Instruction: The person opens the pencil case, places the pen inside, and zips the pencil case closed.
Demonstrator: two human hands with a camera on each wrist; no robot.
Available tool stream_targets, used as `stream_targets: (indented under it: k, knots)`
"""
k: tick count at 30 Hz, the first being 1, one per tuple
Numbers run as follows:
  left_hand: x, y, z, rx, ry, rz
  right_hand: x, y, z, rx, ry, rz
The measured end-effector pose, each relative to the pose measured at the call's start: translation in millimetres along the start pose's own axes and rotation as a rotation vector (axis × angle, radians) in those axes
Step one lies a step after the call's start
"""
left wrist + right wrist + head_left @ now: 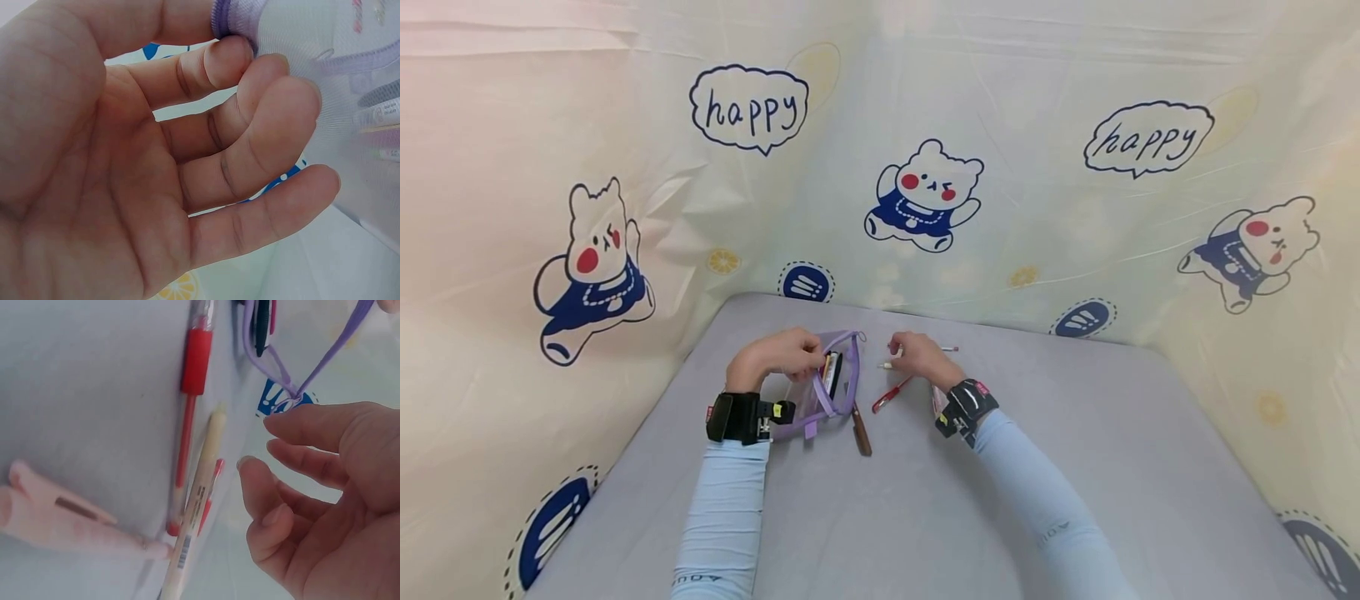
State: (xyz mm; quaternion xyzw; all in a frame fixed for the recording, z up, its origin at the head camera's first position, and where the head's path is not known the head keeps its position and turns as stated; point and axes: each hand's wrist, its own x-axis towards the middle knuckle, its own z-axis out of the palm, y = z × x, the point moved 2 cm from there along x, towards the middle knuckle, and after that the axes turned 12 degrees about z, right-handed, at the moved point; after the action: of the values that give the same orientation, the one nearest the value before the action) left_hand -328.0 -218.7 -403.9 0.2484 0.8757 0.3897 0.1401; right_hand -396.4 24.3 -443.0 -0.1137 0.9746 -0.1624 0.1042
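My left hand (782,352) pinches the purple-trimmed rim of a see-through mesh pencil case (854,371) between thumb and forefinger, its other fingers lying loosely bent beside the mesh. Several pens (832,373) show inside the case, whose mouth gapes towards the right. Over the loose pens hovers my right hand (920,357), fingers bent and apart with nothing between them in the right wrist view. Closest to it lie a cream highlighter (203,481) and a clear-barrelled red pen (197,362). A pale pink pen (75,519) with a clip lies nearer the right wrist.
A brown pen (861,432) lies against the front of the case's mouth. Beyond the right hand, the end of another pen (951,349) sticks out. The grey tabletop (880,517) meets a printed cloth curtain (1037,225) at the back and sides.
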Motion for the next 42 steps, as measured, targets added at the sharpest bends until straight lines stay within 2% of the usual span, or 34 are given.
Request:
stream_targets:
  k: [28,42]
  knots:
    - [0.1,1.7,1.4,0.001,-0.003,0.008,2.6,21.6,14.1,-0.202,0.048,0.028]
    - [-1.0,1.0,0.2,0.006,0.001,0.001,7.4,16.9,14.1,-0.305,0.063,-0.027]
